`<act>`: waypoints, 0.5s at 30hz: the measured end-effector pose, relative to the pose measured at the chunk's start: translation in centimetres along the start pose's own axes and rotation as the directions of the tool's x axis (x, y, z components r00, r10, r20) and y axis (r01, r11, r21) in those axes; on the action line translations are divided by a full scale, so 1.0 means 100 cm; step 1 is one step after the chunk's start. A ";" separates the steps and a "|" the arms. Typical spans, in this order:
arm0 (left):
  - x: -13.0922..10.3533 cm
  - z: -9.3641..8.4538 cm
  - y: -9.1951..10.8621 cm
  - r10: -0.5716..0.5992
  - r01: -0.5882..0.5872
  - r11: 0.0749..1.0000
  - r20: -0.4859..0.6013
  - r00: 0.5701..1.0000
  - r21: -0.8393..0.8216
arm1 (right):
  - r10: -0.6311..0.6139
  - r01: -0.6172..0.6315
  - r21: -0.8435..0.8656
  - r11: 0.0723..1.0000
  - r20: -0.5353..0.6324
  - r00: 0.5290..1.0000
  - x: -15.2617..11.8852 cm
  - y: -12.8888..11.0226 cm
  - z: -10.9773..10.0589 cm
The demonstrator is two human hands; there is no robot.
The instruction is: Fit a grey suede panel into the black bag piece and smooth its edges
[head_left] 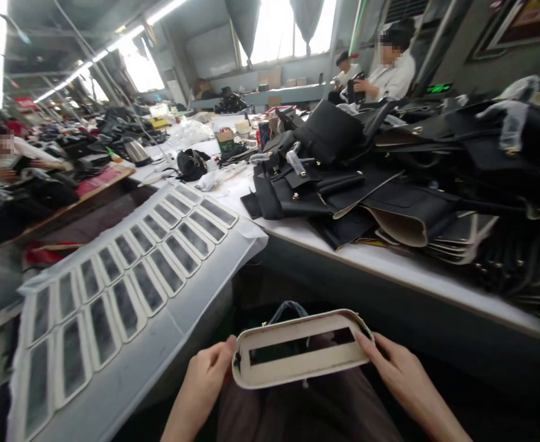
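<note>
From my remote view, the work is a pale beige, round-cornered oblong bag shell with a long slot through its inner face, held up over the wearer's lap; it is my landmark. The left hand grips the shell's left end, thumb at the rim, its other fingers mostly hidden. The right hand has its fingers clamped on the right end, thumb over the rim. A clear-wrapped handle shows behind the shell's far edge.

I judge the shell light, with a fairly firm rim and softer walls that could crease or mark; I'd take hold at both rounded ends, as here, keeping pressure off the slot's edges.

Left of the shell, pale-rimmed oblong panels with dark centres lie in two rows on a white-covered tabletop. Beyond it to the right, black leather-look bags are heaped on another tabletop.

I can read no brand or label; the green-lit display far beyond the shell is too blurred.
</note>
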State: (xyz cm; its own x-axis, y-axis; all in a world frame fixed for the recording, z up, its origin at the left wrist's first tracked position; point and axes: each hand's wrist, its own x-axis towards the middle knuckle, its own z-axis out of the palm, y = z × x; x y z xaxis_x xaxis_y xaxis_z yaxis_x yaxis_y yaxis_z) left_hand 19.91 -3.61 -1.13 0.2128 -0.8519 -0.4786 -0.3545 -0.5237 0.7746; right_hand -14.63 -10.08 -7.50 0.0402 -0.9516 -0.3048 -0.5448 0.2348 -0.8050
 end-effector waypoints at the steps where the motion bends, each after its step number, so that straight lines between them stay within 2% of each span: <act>1: -0.008 -0.002 0.010 0.049 -0.048 0.987 -0.008 0.999 0.153 | 0.005 -0.006 -0.055 0.998 -0.018 1.000 0.003 0.000 0.002; 4: -0.016 0.004 0.026 0.077 -0.033 0.865 -0.067 0.995 0.501 | 0.029 -0.035 -0.132 0.991 -0.051 0.998 0.010 -0.005 0.005; 8: -0.005 0.013 0.025 0.060 0.032 0.709 -0.106 0.993 0.705 | 0.035 -0.046 -0.167 0.985 -0.070 0.997 0.010 -0.013 0.007; 12: 0.008 0.008 0.006 0.023 -0.016 0.651 0.001 1.000 0.759 | -0.002 -0.004 -0.159 0.987 -0.041 0.999 0.004 -0.022 0.007; 15: 0.024 0.000 -0.023 0.084 -0.154 0.520 0.128 0.988 0.840 | -0.002 -0.007 -0.184 0.983 -0.049 0.999 0.002 -0.029 0.008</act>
State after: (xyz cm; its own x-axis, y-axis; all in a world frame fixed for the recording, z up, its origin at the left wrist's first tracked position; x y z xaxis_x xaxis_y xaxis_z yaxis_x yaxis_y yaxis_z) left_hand 21.25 -4.40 -4.06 0.0635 -0.8853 -0.4607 -0.9820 -0.1376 0.1291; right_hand -12.42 -10.74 -5.63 0.0001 -0.9606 -0.2779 -0.6900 0.2011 -0.6953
